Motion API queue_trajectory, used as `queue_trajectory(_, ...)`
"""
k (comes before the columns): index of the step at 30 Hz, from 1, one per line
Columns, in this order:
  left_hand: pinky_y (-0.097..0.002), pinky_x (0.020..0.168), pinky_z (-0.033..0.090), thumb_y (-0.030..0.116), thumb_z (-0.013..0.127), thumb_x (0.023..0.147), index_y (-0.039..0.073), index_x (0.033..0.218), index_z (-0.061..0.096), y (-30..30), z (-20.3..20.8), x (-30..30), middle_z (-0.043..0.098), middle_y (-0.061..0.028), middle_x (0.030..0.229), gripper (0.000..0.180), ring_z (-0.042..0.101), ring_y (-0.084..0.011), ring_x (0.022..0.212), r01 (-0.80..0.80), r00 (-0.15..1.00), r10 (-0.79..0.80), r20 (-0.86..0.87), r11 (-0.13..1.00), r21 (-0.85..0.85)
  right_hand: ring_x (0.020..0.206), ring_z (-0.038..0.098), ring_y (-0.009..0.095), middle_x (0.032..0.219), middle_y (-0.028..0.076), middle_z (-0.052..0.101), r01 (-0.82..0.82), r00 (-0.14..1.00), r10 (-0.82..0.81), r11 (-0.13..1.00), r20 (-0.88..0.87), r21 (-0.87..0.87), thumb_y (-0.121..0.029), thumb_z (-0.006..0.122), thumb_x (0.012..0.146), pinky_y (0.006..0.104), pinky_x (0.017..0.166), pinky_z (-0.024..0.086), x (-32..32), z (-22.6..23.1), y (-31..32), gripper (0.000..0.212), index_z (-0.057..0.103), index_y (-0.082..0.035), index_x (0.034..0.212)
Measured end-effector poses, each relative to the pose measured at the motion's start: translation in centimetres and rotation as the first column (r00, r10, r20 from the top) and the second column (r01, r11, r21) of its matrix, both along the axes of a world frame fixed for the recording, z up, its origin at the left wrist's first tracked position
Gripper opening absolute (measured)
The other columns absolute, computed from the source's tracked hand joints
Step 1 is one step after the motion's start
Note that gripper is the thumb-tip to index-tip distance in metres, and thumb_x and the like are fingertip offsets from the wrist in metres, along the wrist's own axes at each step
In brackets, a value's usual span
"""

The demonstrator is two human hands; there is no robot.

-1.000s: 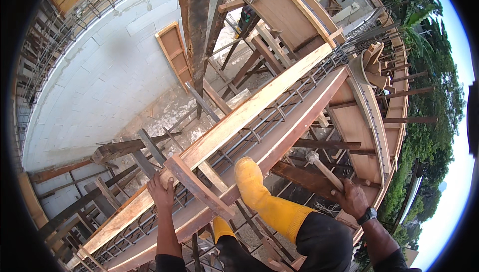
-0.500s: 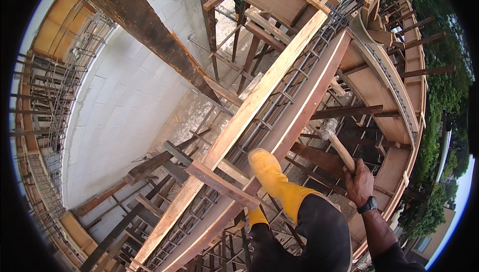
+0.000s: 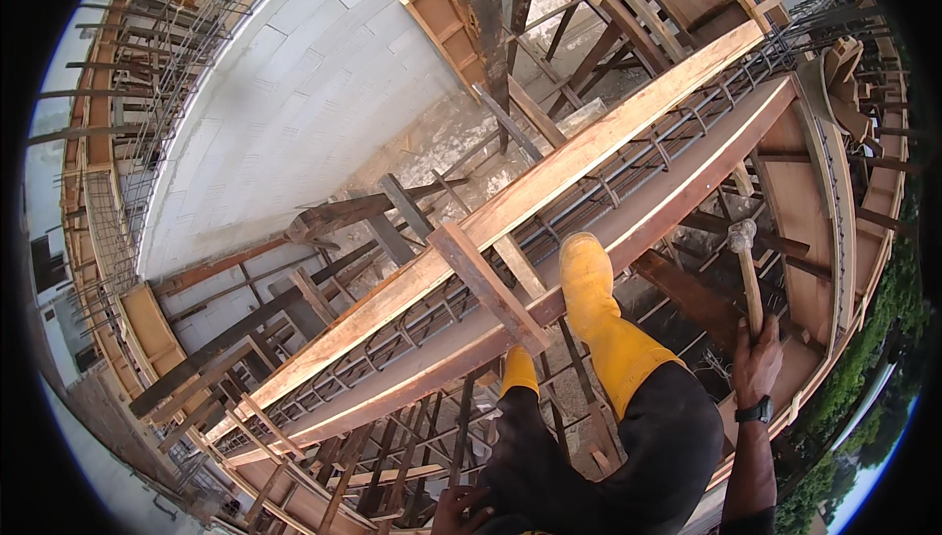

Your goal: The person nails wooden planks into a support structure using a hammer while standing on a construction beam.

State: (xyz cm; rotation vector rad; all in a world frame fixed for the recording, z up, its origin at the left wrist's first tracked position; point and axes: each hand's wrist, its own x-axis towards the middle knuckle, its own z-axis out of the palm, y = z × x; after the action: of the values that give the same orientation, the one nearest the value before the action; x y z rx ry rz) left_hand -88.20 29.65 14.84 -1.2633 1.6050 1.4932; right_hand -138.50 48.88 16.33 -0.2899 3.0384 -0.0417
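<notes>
My right hand (image 3: 758, 363), with a watch at the wrist, is closed around the wooden handle of a hammer (image 3: 751, 285). The hammer's pale, crusted head (image 3: 742, 234) points away from me, over the gap right of the beam formwork. Low in view, my left hand (image 3: 459, 511) shows only in part beside my thigh, fingers curled; what it grips is hidden. One yellow boot (image 3: 587, 280) rests against the formwork's near side board (image 3: 628, 246). Steel reinforcement bars (image 3: 613, 192) run between that board and the lighter far board (image 3: 549, 177). A short wooden crosspiece (image 3: 488, 285) spans both boards.
Deep gaps with timber props (image 3: 392, 447) lie below the formwork on both sides. A white block wall (image 3: 294, 74) curves along the left. Dark upright timber (image 3: 481, 25) rises beyond the beam. Curved plywood formwork (image 3: 800, 192) stands at right, trees (image 3: 863, 407) outside it.
The view has swung, so the beam sits further right and flatter. My left hand has come into view at the lower edge. The hammer stays in my right hand, now more upright.
</notes>
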Motion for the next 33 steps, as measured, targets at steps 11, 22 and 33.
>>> queue_trajectory(11, -0.0443, 0.108, 0.039, 0.028, 0.062, 0.093, 0.006, 0.138, 0.056, 0.6, 2.4, 3.6, 0.055, -0.0211, 0.136, 0.05, 0.05, -0.0353, 0.128, 0.001, 0.995, -0.003, -0.099, 1.0, -0.023, 0.084, 0.062, 0.049, 0.092, 0.027, 0.064, 0.01, 0.999, -0.011, 0.999, 0.035, 0.047, -0.029, 0.06, 0.1, 0.0539, 0.07, 0.046, -0.3, -0.7, 1.8, 0.03, 0.055, 0.0, 0.106)
queue_trajectory(22, -0.0443, 0.111, 0.037, 0.032, 0.06, 0.095, 0.007, 0.141, 0.055, 0.9, 0.0, 1.0, 0.053, -0.0227, 0.142, 0.053, 0.047, -0.0358, 0.133, 0.134, 0.909, -0.208, -0.36, 0.966, -0.22, 0.08, 0.063, 0.048, 0.086, 0.029, 0.063, -0.002, 0.999, -0.004, 0.993, 0.053, 0.117, -0.033, 0.06, 0.1, 0.0535, 0.07, 0.047, -0.4, -0.6, 2.0, 0.037, 0.058, 0.002, 0.111)
queue_trajectory(33, -0.0496, 0.116, 0.031, 0.022, 0.061, 0.089, 0.01, 0.134, 0.063, 3.5, 0.4, -1.2, 0.041, -0.0168, 0.156, 0.047, 0.035, -0.0416, 0.143, 0.04, 0.997, -0.05, -0.061, 0.988, -0.15, 0.084, 0.063, 0.048, 0.095, 0.03, 0.063, 0.074, 0.991, -0.086, 0.99, 0.1, 0.116, -0.034, 0.059, 0.101, 0.0532, 0.071, 0.047, -0.4, -1.4, 2.7, 0.041, 0.058, 0.003, 0.117)
